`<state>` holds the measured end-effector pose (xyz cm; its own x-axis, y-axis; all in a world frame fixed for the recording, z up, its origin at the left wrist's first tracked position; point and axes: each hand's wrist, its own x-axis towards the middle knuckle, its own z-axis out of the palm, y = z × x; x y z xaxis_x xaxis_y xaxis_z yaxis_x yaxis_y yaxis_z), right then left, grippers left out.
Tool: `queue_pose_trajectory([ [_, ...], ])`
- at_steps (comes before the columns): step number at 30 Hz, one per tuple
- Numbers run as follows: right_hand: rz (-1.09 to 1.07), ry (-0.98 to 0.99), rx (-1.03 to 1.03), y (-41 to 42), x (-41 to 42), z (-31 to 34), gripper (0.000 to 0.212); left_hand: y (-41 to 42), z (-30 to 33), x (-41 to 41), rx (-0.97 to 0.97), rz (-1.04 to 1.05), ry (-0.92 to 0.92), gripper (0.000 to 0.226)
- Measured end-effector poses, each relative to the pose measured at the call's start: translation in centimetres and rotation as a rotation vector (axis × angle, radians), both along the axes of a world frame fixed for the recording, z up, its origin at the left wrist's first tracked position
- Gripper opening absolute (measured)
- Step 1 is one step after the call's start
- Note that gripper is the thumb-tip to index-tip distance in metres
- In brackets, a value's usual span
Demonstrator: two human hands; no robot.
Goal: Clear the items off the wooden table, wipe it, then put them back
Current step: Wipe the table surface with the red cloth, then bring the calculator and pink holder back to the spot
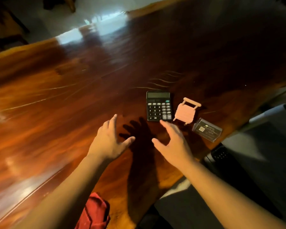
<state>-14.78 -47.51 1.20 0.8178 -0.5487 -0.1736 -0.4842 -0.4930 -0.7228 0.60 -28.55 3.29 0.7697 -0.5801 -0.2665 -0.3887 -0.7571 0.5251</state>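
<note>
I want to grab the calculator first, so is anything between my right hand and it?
Nothing visible. The right hand is open, its fingertips just short of the calculator's near edge, with only bare table between. The pink toy chair stands beside the calculator on its right, not in the path.

A pale tiled floor (59,17) is seen at the top, with light reflected on it. Dark wooden furniture (5,30) is seen at the upper left. A black perforated object (219,154) and a grey surface (261,162) are seen at the right.
</note>
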Motion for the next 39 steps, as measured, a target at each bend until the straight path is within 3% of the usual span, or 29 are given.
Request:
queue_pose_trajectory([
  [7,-0.058,0.018,-0.219,-8.3,0.8,1.1,0.081,-9.7,-1.4,3.0,0.094,-0.167,-0.045,0.116],
  [16,0.116,0.209,-0.593,-15.0,2.8,-0.3,0.111,-18.1,-4.8,6.0,0.235,-0.438,-0.299,0.135],
  [20,0.142,0.263,-0.583,-16.0,2.8,-1.7,0.126,-20.0,-6.1,7.2,0.36,-0.524,-0.396,0.154],
  [25,0.136,0.239,-0.559,-16.2,2.0,-2.7,0.126,-21.0,-7.2,8.0,0.432,-0.607,-0.425,0.165],
  [39,0.06,0.169,-0.526,-15.7,1.8,-2.2,0.124,-20.6,-5.7,7.2,0.471,-0.652,-0.559,0.16],
])
